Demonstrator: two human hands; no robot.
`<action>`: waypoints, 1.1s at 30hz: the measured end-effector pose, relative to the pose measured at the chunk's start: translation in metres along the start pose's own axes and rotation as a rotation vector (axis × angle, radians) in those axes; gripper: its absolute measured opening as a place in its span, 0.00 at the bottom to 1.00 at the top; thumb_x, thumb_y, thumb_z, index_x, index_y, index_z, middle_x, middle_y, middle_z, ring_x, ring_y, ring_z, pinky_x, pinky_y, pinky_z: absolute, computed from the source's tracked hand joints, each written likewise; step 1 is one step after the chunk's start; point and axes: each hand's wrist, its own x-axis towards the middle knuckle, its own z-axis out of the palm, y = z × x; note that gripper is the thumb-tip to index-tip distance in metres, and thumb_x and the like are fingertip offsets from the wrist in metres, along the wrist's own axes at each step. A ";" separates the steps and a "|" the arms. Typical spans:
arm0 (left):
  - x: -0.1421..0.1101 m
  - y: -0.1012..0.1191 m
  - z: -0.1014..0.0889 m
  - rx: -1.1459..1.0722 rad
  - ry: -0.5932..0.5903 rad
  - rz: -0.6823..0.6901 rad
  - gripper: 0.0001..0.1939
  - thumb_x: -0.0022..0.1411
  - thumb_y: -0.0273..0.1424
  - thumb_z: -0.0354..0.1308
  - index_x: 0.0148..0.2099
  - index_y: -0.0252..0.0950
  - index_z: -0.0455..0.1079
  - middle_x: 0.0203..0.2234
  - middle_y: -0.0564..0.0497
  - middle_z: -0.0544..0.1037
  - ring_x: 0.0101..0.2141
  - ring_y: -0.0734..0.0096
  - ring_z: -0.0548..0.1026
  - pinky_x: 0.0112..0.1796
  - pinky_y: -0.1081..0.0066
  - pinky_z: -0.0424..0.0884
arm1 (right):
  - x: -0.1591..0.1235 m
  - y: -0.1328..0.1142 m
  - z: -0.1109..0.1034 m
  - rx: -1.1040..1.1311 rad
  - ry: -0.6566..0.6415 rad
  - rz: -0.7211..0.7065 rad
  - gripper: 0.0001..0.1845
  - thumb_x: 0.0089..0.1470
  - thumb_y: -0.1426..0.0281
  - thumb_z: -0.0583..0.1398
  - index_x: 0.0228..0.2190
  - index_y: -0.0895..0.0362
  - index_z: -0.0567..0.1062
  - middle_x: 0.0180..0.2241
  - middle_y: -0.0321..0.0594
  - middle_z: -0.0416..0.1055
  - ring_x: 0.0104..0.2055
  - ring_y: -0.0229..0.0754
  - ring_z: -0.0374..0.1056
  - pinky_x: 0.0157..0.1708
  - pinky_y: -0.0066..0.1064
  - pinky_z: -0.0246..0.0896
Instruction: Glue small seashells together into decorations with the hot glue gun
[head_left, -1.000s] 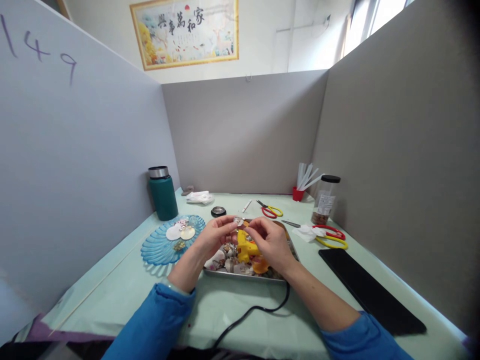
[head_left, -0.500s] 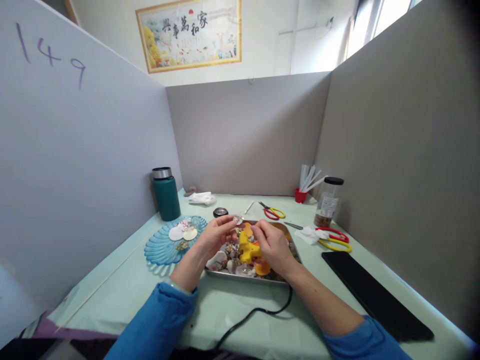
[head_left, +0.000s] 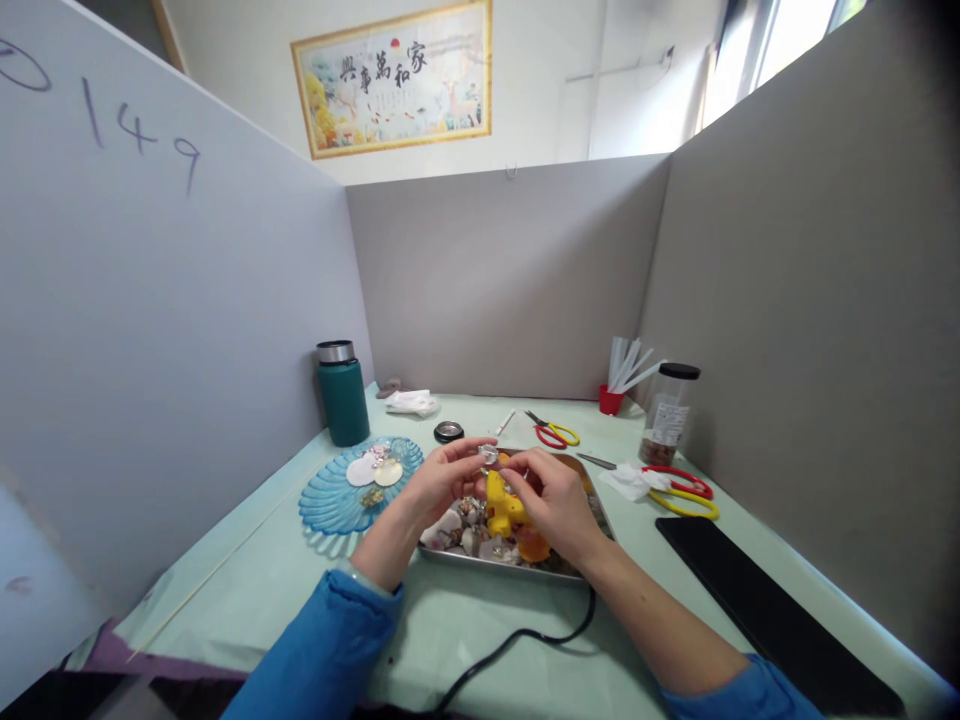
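Note:
Above the tray, my left hand (head_left: pixel 442 480) is closed, with a small clear shiny piece (head_left: pixel 487 454) pinched between thumb and fingertips. Close beside it is my right hand (head_left: pixel 553 500), fingers curled and tips pressed together near the clear piece; what they hold, if anything, is too small to make out. Just below the right fingers a yellow hot glue gun (head_left: pixel 501 508) shows over the tray, partly covered by that hand. The metal tray (head_left: pixel 502 568) holds several shells (head_left: pixel 471 540) and an orange piece (head_left: pixel 534 546). A black cord (head_left: pixel 517 636) runs from the tray's front edge.
On the left, a blue scalloped plate (head_left: pixel 322 505) carries pale discs, near a green bottle (head_left: pixel 343 395). Behind are a round lid (head_left: pixel 448 431) and scissors (head_left: pixel 555 434). Rightward lie larger scissors (head_left: pixel 686 495), a tissue (head_left: pixel 630 482), a jar (head_left: pixel 667 415), glue sticks (head_left: pixel 626 365) and a black slab (head_left: pixel 765 610).
My right fingertips have come closer to the clear piece in my left hand. The whole view has shifted slightly, so the scene sits a little further right and lower.

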 end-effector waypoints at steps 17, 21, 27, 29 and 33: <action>0.000 0.002 -0.003 -0.022 0.067 0.027 0.20 0.51 0.30 0.64 0.48 0.31 0.71 0.31 0.47 0.76 0.21 0.83 0.69 0.25 0.78 0.69 | 0.000 0.001 -0.001 -0.012 0.027 -0.005 0.08 0.58 0.71 0.52 0.30 0.56 0.70 0.31 0.38 0.70 0.34 0.39 0.65 0.35 0.28 0.56; 0.000 0.002 -0.004 -0.012 0.079 0.015 0.22 0.51 0.29 0.64 0.49 0.31 0.70 0.31 0.46 0.76 0.22 0.82 0.69 0.26 0.77 0.70 | 0.000 0.001 -0.003 -0.034 0.017 0.043 0.08 0.58 0.71 0.50 0.31 0.56 0.69 0.30 0.37 0.70 0.33 0.39 0.65 0.34 0.28 0.55; 0.000 0.001 -0.005 -0.002 0.087 0.011 0.23 0.50 0.30 0.65 0.49 0.31 0.70 0.32 0.46 0.76 0.22 0.81 0.70 0.26 0.77 0.70 | -0.001 0.003 -0.001 -0.086 -0.002 0.100 0.11 0.58 0.69 0.47 0.25 0.55 0.63 0.22 0.34 0.64 0.25 0.38 0.61 0.27 0.27 0.50; 0.000 0.000 -0.005 0.006 0.090 0.015 0.23 0.50 0.30 0.65 0.49 0.31 0.70 0.31 0.46 0.76 0.21 0.82 0.70 0.26 0.77 0.70 | -0.001 0.004 -0.001 -0.101 -0.009 0.097 0.14 0.59 0.67 0.46 0.22 0.55 0.60 0.19 0.33 0.60 0.22 0.37 0.58 0.25 0.27 0.48; 0.000 0.000 -0.007 0.012 0.079 0.026 0.22 0.50 0.29 0.65 0.48 0.32 0.70 0.31 0.47 0.76 0.21 0.82 0.70 0.26 0.76 0.70 | -0.002 0.004 0.000 -0.102 -0.020 0.086 0.19 0.60 0.62 0.48 0.20 0.55 0.57 0.17 0.31 0.56 0.20 0.36 0.55 0.23 0.27 0.45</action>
